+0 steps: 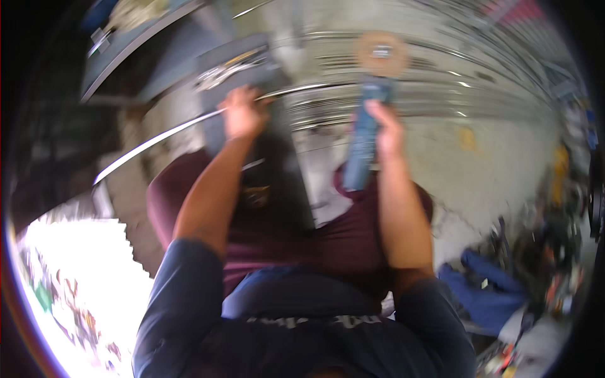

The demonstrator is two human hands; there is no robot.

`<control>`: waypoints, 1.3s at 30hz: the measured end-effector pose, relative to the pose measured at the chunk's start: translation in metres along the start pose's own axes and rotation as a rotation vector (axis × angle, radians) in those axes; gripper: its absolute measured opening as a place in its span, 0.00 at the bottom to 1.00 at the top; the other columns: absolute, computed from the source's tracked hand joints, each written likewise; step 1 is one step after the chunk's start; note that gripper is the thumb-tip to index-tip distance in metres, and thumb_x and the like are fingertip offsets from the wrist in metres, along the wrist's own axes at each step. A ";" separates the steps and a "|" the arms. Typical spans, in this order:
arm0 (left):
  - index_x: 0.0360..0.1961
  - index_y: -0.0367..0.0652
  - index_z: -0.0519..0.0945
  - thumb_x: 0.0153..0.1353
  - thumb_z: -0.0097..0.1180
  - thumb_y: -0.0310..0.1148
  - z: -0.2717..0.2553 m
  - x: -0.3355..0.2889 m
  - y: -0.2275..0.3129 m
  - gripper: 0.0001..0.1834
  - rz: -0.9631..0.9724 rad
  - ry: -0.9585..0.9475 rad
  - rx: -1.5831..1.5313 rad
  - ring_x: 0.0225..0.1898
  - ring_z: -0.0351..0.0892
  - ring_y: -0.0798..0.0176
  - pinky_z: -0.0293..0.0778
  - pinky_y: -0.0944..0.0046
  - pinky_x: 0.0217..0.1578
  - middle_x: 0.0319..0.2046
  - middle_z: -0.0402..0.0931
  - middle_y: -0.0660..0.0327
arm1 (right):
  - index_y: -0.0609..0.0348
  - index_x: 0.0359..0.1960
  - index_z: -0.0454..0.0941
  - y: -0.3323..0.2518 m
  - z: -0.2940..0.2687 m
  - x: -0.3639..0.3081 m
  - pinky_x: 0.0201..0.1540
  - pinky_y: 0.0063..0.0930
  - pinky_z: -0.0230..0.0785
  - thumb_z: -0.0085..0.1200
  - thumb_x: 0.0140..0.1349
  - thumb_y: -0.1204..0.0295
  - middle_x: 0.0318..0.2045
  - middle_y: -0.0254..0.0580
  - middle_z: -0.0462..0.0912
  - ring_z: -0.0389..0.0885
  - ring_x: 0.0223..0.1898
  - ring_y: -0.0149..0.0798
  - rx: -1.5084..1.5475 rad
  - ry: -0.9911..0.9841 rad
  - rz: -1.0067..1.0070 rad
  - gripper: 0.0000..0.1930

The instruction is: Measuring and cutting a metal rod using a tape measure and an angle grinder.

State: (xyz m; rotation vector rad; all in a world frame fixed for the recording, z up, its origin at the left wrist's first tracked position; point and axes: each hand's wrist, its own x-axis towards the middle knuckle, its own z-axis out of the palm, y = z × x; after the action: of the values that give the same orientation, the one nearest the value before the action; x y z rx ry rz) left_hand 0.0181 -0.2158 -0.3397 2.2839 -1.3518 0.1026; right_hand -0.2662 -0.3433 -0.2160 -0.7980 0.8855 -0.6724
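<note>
My left hand [243, 114] is closed around a long shiny metal rod [154, 143], which crosses a dark, narrow bench-like block [280, 173] between my knees. The rod runs from the lower left up toward the right, behind the tool in my other hand. My right hand [387, 131] grips the blue-green body of an angle grinder [360, 154]. At the grinder's far end a round tan disc [382, 55] faces up, apart from my left hand. Motion blur hides whether the disc spins and whether it touches the rod.
Several long metal bars [441, 107] lie on the pale floor ahead. Small metal pieces [230, 69] rest at the block's far end. A dark, metal-edged frame [135, 53] stands at the far left. Blue cloth [488, 286] and mixed clutter [554, 252] lie to the right.
</note>
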 end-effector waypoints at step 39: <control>0.42 0.48 0.83 0.64 0.65 0.49 -0.017 -0.013 -0.027 0.17 0.044 -0.058 0.061 0.52 0.74 0.51 0.66 0.48 0.54 0.44 0.77 0.61 | 0.52 0.65 0.63 0.036 0.061 -0.036 0.26 0.41 0.83 0.57 0.74 0.49 0.37 0.53 0.83 0.87 0.26 0.46 -0.092 -0.139 0.176 0.29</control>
State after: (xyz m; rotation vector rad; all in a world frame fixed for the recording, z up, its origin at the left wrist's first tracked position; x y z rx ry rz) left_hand 0.0375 -0.1869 -0.3387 2.3242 -1.4468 0.0933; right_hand -0.2239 -0.2765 -0.2075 -0.8276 0.8535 -0.4193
